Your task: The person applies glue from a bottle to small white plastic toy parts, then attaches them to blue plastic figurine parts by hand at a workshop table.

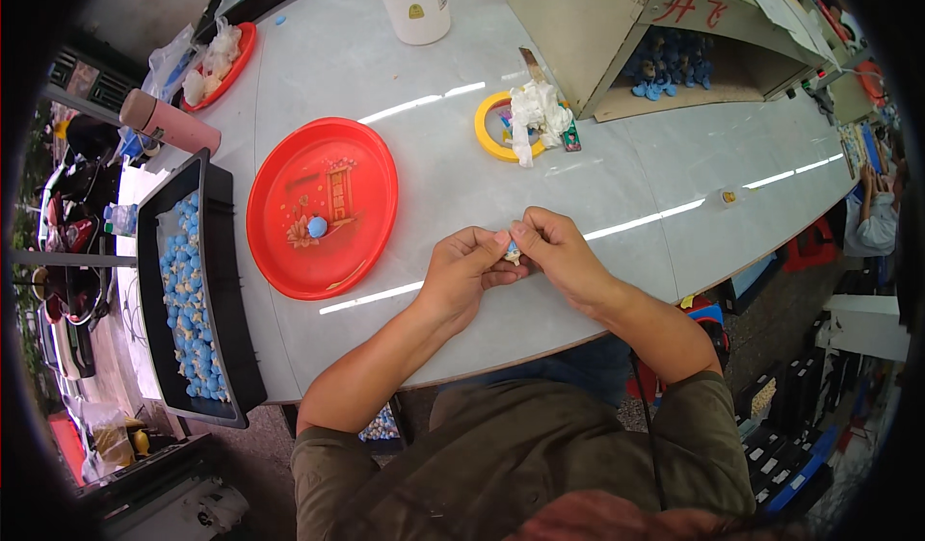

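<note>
Near the front edge of the table, a small blue and cream figurine piece is pinched between my two hands. My left hand grips it from the left with thumb and fingers closed. From the other side, my right hand presses its thumb and bent fingers against the same piece. Fingers cover most of it, so its exact shape is hidden. Left of my hands lies a red round tray with a printed pattern, and a single small blue piece rests in it.
A black bin of blue and cream pieces stands at the left edge, beside a pink bottle. Ahead are a yellow tape roll, crumpled white tissue, a white jug and a beige box holding blue figurines.
</note>
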Tool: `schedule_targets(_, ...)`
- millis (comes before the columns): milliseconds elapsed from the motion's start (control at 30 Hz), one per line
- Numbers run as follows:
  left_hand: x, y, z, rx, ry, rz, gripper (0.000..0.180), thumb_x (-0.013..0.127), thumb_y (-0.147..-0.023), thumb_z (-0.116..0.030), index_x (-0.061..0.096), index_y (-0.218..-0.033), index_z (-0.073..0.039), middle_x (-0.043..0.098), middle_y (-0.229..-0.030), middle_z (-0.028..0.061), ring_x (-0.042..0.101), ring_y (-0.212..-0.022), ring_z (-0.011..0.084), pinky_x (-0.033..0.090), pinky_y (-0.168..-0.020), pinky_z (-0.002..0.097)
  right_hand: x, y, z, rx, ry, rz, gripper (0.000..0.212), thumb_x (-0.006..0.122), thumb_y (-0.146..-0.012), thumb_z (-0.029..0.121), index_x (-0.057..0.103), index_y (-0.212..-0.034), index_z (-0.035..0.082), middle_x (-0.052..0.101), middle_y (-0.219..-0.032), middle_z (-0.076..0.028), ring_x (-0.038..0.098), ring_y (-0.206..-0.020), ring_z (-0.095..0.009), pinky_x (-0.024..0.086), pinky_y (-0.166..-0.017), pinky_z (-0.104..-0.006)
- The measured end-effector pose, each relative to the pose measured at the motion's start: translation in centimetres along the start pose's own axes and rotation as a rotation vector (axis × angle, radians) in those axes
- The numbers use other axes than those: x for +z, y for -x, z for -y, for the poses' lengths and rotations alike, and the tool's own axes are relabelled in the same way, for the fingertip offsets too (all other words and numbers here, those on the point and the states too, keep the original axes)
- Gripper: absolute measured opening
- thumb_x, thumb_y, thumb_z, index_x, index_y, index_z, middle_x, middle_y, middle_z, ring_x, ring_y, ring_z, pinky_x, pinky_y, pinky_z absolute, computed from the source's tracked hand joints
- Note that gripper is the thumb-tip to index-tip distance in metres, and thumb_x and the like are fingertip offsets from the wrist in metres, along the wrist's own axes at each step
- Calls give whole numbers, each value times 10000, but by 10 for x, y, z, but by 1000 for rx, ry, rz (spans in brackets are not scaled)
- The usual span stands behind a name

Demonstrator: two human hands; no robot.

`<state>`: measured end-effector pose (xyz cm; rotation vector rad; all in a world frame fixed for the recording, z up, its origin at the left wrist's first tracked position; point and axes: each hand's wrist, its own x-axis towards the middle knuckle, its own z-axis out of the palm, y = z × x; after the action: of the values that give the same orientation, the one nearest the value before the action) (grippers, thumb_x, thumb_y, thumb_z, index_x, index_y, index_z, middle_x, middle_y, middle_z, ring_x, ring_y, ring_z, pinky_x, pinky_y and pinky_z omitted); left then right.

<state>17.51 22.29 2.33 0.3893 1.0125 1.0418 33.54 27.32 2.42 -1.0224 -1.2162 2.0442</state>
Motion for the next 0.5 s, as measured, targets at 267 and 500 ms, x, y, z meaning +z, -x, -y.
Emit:
schedule_targets(267, 0, -2, 3, -8, -13, -12, 182, 601, -955, -227, 588, -926, -47, 672, -882, 85, 684, -782, 177, 550, -696, 266, -1, -1, -3, -33, 2, 8, 280, 511, -1000, 213, 444, -767, 75, 443, -744, 26, 433, -681, -49, 411, -587, -231)
schedule_targets(500, 0, -2, 2, 9, 0, -14, 188, 628, -939, -215, 584, -932, -32, 672, -877, 90, 680, -778, 179, 543, -700, 277, 4, 0, -1, -6, 54, -66, 279, 507, -1002, 208, 441, -765, 74, 434, -732, 34, 414, -663, -40, 408, -570, -225)
